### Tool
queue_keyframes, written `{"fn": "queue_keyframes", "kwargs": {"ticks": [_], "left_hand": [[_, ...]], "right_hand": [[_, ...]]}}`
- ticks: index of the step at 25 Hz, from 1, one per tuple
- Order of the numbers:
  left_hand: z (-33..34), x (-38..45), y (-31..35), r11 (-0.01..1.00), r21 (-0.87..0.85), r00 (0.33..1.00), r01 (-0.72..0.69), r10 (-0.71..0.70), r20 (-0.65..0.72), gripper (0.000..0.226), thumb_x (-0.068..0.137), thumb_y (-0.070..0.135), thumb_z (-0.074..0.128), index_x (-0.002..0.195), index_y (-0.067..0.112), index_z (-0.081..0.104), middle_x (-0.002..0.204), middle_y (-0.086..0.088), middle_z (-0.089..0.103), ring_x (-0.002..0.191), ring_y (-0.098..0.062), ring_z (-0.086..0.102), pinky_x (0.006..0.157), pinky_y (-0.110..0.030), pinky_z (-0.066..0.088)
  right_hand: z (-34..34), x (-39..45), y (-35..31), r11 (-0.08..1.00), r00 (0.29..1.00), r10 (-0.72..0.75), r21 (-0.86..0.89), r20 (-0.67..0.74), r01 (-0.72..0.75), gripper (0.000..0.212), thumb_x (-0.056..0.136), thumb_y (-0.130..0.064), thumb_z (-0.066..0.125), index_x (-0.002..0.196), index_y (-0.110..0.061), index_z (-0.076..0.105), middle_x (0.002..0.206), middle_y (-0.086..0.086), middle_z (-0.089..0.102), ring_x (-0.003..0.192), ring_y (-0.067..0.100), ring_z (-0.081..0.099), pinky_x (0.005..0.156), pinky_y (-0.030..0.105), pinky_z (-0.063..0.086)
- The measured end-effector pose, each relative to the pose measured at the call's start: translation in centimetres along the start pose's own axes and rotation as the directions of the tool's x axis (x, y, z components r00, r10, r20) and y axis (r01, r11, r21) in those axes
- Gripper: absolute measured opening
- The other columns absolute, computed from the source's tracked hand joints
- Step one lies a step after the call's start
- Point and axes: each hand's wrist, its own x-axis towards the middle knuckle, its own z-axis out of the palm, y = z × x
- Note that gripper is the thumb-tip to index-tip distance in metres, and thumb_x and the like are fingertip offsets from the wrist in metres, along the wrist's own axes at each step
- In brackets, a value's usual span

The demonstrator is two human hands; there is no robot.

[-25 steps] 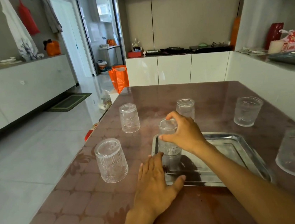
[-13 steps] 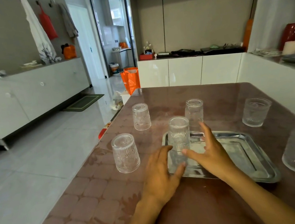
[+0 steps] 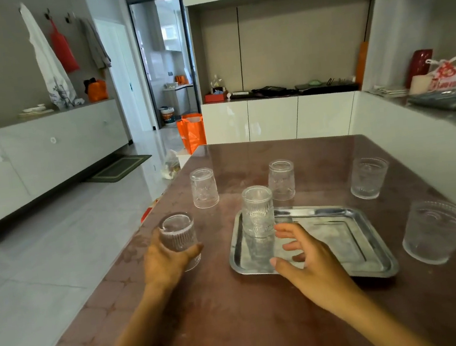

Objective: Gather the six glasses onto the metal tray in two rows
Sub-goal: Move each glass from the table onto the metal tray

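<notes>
A metal tray [image 3: 354, 232] lies on the brown table, right of centre. One ribbed glass [image 3: 257, 211] stands upside down in its far left corner. My right hand [image 3: 309, 260] hovers open over the tray's near left edge, just short of that glass. My left hand [image 3: 166, 262] is wrapped around another upside-down glass [image 3: 177, 233] left of the tray. Two more inverted glasses [image 3: 204, 187] [image 3: 281, 180] stand behind the tray. Two upright glasses [image 3: 368, 177] [image 3: 435, 230] stand to its right.
The table's left edge [image 3: 132, 242] drops to a tiled floor. A white counter wall [image 3: 419, 149] runs along the table's right side. An orange bag [image 3: 191, 132] and a small plastic bag [image 3: 170, 165] sit on the floor beyond the table's far left corner.
My right hand let go of the glass on the tray and drew back. My left hand moved left from the tray's edge and closed on the near left glass.
</notes>
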Motion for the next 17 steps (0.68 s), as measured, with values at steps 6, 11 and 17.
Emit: {"fn": "queue_keyframes", "kwargs": {"ticks": [6, 11, 17], "left_hand": [[4.3, -5.7, 6.6, 0.866, -0.112, 0.849, -0.487, 0.5, 0.172, 0.07, 0.062, 0.044, 0.086, 0.123, 0.035, 0.052, 0.11, 0.017, 0.069, 0.103, -0.004, 0.066, 0.087, -0.03, 0.056], [7.1, -5.4, 8.0, 0.732, 0.06, 0.667, -0.679, 0.58, 0.468, 0.087, 0.072, 0.065, 0.07, 0.143, 0.032, 0.034, 0.139, 0.01, 0.05, 0.126, -0.011, 0.047, 0.107, -0.042, 0.042], [7.4, -3.4, 1.5, 0.774, 0.434, 0.854, -0.462, 0.255, 0.453, 0.113, 0.057, 0.1, 0.035, 0.15, 0.038, 0.017, 0.148, 0.007, 0.043, 0.135, -0.02, 0.038, 0.117, -0.049, 0.026]], "right_hand": [[1.5, 1.7, -2.2, 0.929, 0.999, -0.024, 0.37, 0.045, 0.005, 0.072, 0.066, -0.043, 0.086, 0.128, -0.049, 0.049, 0.123, -0.018, 0.064, 0.112, 0.003, 0.06, 0.085, 0.023, 0.053], [-0.1, 2.8, 0.4, 0.856, 0.95, 0.124, 0.516, -0.285, 0.043, 0.062, 0.058, -0.039, 0.088, 0.116, -0.037, 0.064, 0.109, -0.014, 0.072, 0.101, 0.007, 0.068, 0.073, 0.02, 0.056], [-3.6, 8.4, 5.0, 0.914, 0.847, 0.373, 0.308, -0.378, -0.265, 0.068, 0.056, -0.046, 0.087, 0.115, -0.03, 0.056, 0.108, -0.009, 0.066, 0.095, 0.011, 0.064, 0.076, 0.035, 0.055]]}}
